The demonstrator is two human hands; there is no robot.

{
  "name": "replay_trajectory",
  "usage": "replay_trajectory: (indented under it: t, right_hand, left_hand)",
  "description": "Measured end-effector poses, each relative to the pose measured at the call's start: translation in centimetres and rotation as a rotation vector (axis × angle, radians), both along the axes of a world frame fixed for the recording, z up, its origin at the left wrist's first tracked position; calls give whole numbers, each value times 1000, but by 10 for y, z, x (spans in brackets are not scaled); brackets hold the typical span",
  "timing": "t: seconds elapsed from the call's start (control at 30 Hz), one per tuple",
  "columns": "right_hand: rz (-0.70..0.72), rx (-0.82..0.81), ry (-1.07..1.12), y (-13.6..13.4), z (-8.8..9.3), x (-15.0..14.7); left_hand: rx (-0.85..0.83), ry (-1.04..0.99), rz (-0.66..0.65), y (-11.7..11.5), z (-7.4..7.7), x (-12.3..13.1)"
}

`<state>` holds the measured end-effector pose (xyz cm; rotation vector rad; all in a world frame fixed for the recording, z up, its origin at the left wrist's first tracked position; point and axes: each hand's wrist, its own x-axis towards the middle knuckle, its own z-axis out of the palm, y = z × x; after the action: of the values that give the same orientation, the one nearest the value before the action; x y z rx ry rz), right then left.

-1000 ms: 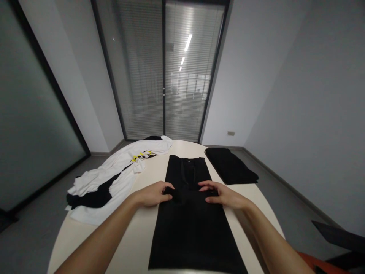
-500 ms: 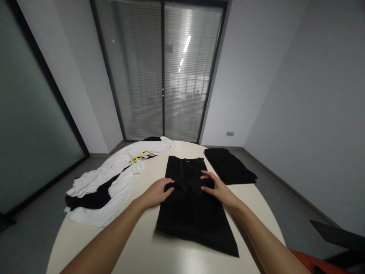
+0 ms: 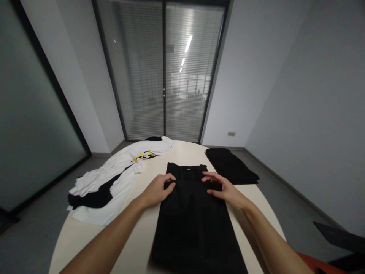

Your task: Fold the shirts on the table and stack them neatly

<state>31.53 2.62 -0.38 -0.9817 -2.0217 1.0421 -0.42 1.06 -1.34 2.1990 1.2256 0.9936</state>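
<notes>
A black shirt (image 3: 196, 224), folded into a long strip, lies lengthwise in front of me on the round table. Its collar, with a small label, is at the far end. An upper layer's edge crosses between my hands, just short of the collar. My left hand (image 3: 159, 190) touches the left side of that edge, thumb on the near side and fingers beyond it, with a gap between them. At the right side rests my right hand (image 3: 225, 190), its fingers spread and the thumb apart. The shirt's near end reaches the bottom of the view.
White and black garments (image 3: 114, 186) with yellow details lie loosely along the left side of the table (image 3: 137, 232). A folded black garment (image 3: 230, 167) sits at the far right. Part of a red and black chair (image 3: 310, 262) shows at lower right.
The black shirt has come nearer to me, its collar and near end both lower in view. My hands have stayed almost in place, the right one slightly further right.
</notes>
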Motion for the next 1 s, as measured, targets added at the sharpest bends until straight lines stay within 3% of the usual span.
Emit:
replay_trajectory:
  t: [0.13, 0.27, 0.37, 0.53, 0.8, 1.0]
  right_hand:
    - [-191, 190, 14, 14, -17, -4]
    - [-168, 103, -41, 20, -34, -3]
    - [-114, -66, -90, 15, -31, 1]
    - [81, -248, -173, 1, -8, 4]
    - [-158, 72, -569, -11, 1, -19]
    - [-63, 91, -567, -13, 3, -19]
  left_hand:
    - [0, 20, 76, 10, -19, 2]
    - [-40, 130, 72, 12, -32, 3]
    - [-90, 180, 55, 8, -26, 2]
    - [-230, 171, -140, -2, -8, -1]
    - [-177, 70, -178, -7, -8, 6]
    - [-341, -43, -321, -12, -6, 7]
